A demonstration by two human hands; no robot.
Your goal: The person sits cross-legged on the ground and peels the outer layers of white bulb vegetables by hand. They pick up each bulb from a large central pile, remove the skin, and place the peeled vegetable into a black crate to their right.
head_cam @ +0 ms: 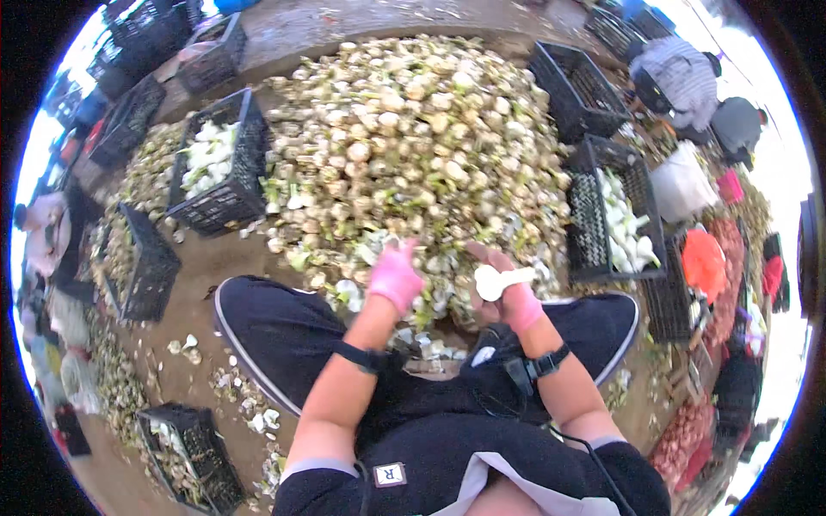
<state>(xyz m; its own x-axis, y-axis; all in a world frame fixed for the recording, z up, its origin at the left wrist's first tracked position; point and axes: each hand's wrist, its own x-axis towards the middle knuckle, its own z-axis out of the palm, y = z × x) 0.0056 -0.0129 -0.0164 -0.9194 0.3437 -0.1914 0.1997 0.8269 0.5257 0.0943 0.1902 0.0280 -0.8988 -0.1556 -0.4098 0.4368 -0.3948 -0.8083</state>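
Observation:
A large heap of pale bulbs with green shoots (413,142), possibly onions or lily bulbs, rises before me. My left hand (395,274), in a pink glove, is at the heap's near edge; its fingers are blurred, and whether they grip anything is unclear. My right hand (506,284), gloved in pink with darkened fingers, holds a peeled white bulb with its stem (493,282), the stem pointing right. Loose peelings (426,345) lie between my legs, below both hands. A small white piece (483,356) rests against my dark trousers.
Black plastic crates of peeled white bulbs stand at left (216,209) and right (584,258). Another black crate (577,122) is at the upper right. People (681,80) sit at the right and left. Red mesh sacks (726,277) and an orange bag (703,264) are at the right.

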